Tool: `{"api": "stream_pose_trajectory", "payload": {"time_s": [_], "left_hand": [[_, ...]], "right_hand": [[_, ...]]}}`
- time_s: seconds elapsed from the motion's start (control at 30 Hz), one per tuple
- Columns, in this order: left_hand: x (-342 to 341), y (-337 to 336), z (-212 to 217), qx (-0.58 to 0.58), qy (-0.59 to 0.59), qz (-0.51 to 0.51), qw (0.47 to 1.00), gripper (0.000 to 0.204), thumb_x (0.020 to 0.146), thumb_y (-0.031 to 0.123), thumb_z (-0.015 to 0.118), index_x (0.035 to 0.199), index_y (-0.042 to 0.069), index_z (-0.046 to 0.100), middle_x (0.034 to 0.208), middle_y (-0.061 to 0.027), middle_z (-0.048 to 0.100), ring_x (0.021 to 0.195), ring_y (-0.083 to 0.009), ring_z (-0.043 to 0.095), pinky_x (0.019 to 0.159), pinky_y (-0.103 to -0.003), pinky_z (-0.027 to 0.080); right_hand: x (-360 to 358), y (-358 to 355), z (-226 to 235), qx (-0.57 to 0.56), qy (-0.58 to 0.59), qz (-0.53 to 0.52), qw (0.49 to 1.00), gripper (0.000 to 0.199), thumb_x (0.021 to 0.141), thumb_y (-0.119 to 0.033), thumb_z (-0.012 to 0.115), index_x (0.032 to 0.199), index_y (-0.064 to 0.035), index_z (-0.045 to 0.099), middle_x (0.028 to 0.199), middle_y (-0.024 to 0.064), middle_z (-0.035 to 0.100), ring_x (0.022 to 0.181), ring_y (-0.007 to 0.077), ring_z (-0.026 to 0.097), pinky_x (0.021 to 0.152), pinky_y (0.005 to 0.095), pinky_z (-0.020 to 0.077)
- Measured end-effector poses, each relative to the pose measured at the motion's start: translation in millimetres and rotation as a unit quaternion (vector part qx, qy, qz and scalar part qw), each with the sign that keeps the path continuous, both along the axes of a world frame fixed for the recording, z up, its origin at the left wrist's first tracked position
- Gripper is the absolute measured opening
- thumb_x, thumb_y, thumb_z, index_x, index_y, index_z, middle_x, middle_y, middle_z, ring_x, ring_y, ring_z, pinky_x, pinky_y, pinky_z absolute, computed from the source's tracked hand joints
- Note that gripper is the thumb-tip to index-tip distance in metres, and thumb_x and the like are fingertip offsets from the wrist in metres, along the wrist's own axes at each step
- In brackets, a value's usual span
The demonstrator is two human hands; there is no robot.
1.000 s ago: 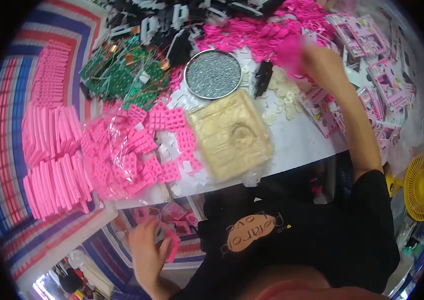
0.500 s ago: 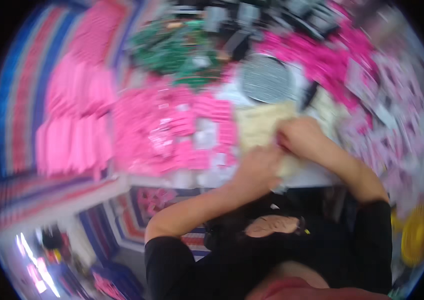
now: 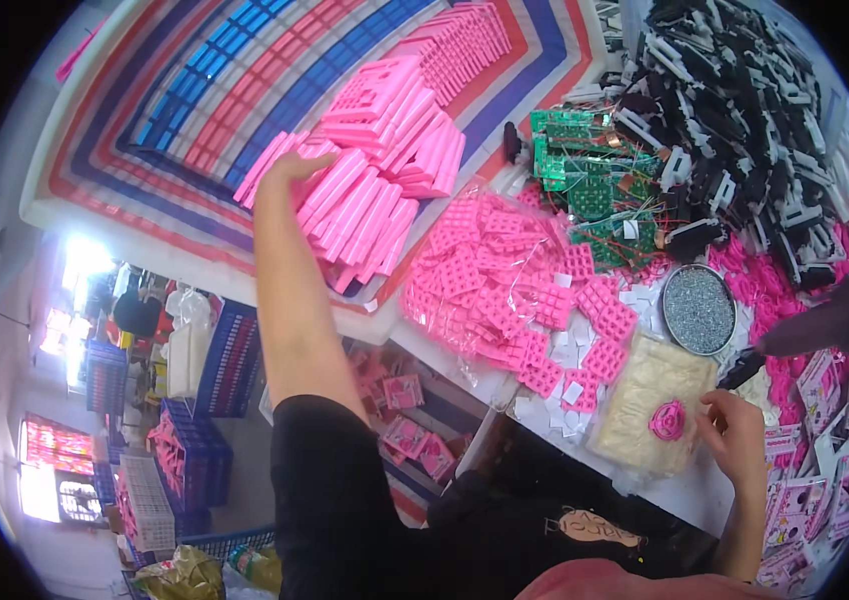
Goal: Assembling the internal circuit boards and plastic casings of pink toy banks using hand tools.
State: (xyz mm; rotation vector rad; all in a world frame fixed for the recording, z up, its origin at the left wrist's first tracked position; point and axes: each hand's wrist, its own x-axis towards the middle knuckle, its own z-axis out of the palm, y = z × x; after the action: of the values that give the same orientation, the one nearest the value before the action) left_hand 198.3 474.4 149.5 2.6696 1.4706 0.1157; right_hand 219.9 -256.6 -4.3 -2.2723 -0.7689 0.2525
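My left hand (image 3: 295,172) reaches far out to the upper left, onto a row of pink plastic casings (image 3: 355,210) standing on edge. It closes over a casing at the row's near left end; some of its fingers are hidden among the casings. At the lower right, my right hand (image 3: 735,432) is beside a cream-coloured pad in clear wrapping (image 3: 635,400). Its thumb and forefinger are apart, with nothing between them. Close to those fingertips, a small round pink part (image 3: 668,420) lies on the pad.
Pink button pads (image 3: 495,265) are heaped left of a round tin of small metal pieces (image 3: 700,310). Behind are green circuit boards (image 3: 590,180) and black-and-white parts (image 3: 725,130). Printed pink cards (image 3: 800,500) lie at right. The striped crate's rim (image 3: 145,245) borders the casings.
My hands were together over the cream pad. The left has since gone out to the pink casings, and the right has drawn apart to the pad's right edge. The view has turned left.
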Motion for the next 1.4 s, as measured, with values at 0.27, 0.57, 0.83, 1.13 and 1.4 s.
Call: {"api": "stream_pose_trajectory", "payload": {"time_s": [0.27, 0.57, 0.83, 1.13, 1.4], "left_hand": [[59, -23, 9, 0.116, -0.1, -0.086, 0.984, 0.094, 0.074, 0.064, 0.073, 0.142, 0.002, 0.053, 0.136, -0.0307, 0.057, 0.123, -0.0454, 0.058, 0.107, -0.054, 0.043], [145, 2, -32, 0.027, -0.121, -0.18, 0.976, 0.079, 0.079, 0.064, 0.073, 0.132, 0.007, 0.063, 0.126, -0.019, 0.067, 0.119, -0.0332, 0.063, 0.102, -0.048, 0.049], [34, -312, -20, 0.203, -0.371, -0.525, 0.739, 0.095, 0.082, 0.036, 0.077, 0.154, -0.002, 0.028, 0.148, -0.027, 0.039, 0.137, -0.0411, 0.043, 0.112, -0.054, 0.037], [-66, -485, -153, -0.662, -0.241, -0.374, 0.603, 0.092, 0.088, -0.01, 0.061, 0.161, 0.003, 0.007, 0.15, -0.0206, 0.04, 0.125, -0.0259, 0.053, 0.096, -0.037, 0.048], [-59, -491, -157, -0.731, -0.325, -0.348, 0.488, 0.079, 0.094, -0.007, 0.054, 0.161, 0.009, 0.017, 0.125, -0.0136, 0.061, 0.091, -0.0116, 0.06, 0.07, -0.019, 0.046]], "right_hand": [[-3, 9, 10, -0.027, -0.035, 0.04, 0.998, 0.02, 0.077, -0.012, 0.076, 0.094, -0.0038, 0.07, 0.072, 0.0106, 0.065, 0.059, 0.0256, 0.063, 0.057, 0.0367, 0.0495], [-5, -27, -6, -0.039, -0.111, 0.092, 0.989, 0.02, 0.087, -0.033, 0.07, 0.096, -0.0145, 0.071, 0.077, 0.0046, 0.066, 0.067, 0.0274, 0.065, 0.057, 0.041, 0.0478], [-29, 38, 7, 0.43, 0.069, -0.03, 0.9, 0.043, 0.094, -0.028, 0.07, 0.129, -0.0062, 0.06, 0.093, 0.0094, 0.069, 0.084, 0.0216, 0.066, 0.069, 0.0338, 0.0538], [-33, -5, 0, 0.345, 0.386, 0.127, 0.846, 0.029, 0.098, -0.019, 0.062, 0.119, 0.0015, 0.064, 0.092, 0.0071, 0.068, 0.083, 0.0149, 0.065, 0.069, 0.0302, 0.0542], [158, -317, 51, -0.4, -0.356, -0.219, 0.815, 0.034, 0.085, -0.02, 0.067, 0.117, -0.0087, 0.064, 0.118, 0.0134, 0.065, 0.114, 0.0355, 0.059, 0.098, 0.0441, 0.0505]]}}
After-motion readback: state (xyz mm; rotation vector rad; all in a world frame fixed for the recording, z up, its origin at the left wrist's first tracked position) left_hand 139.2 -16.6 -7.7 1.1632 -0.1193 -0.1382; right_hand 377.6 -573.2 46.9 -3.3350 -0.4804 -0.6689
